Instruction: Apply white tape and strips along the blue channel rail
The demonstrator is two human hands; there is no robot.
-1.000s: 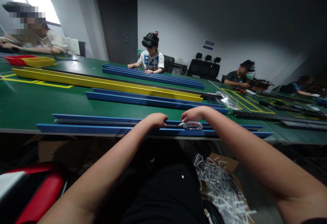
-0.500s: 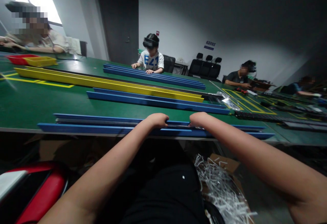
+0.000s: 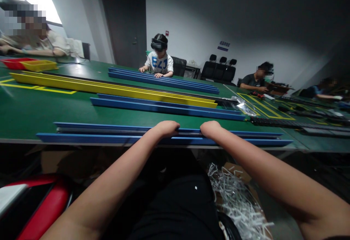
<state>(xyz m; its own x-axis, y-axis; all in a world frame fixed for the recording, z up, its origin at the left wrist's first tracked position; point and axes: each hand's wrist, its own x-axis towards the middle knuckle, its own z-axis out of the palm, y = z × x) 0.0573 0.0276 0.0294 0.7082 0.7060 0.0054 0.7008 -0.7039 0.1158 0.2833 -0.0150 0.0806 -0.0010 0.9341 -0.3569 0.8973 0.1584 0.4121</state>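
A long blue channel [image 3: 90, 138] lies along the near edge of the green table, with a thin grey-black strip [image 3: 104, 131] running inside it. My left hand [image 3: 168, 127] is at the channel's middle, its fingers curled down into it. A short gap to the right, my right hand [image 3: 211, 128] has its fingers closed at the same channel. The backs of both hands cover the fingertips, so what they pinch is hidden. Beyond my hands lies a second blue channel [image 3: 153, 108], and past it a long yellow channel [image 3: 109, 91].
Further blue channels [image 3: 164, 81] lie before a person in a white shirt [image 3: 159, 63]. Red [image 3: 16, 63] and yellow trays [image 3: 41, 65] stand at the far left. Clear plastic wrap [image 3: 243, 107] and dark strips [image 3: 284, 124] lie to the right. Below the table are white shreds [image 3: 237, 196].
The view has shifted slightly, so the table's things appear a little further left. My right hand has come slightly closer to my left; both stay at the near blue channel.
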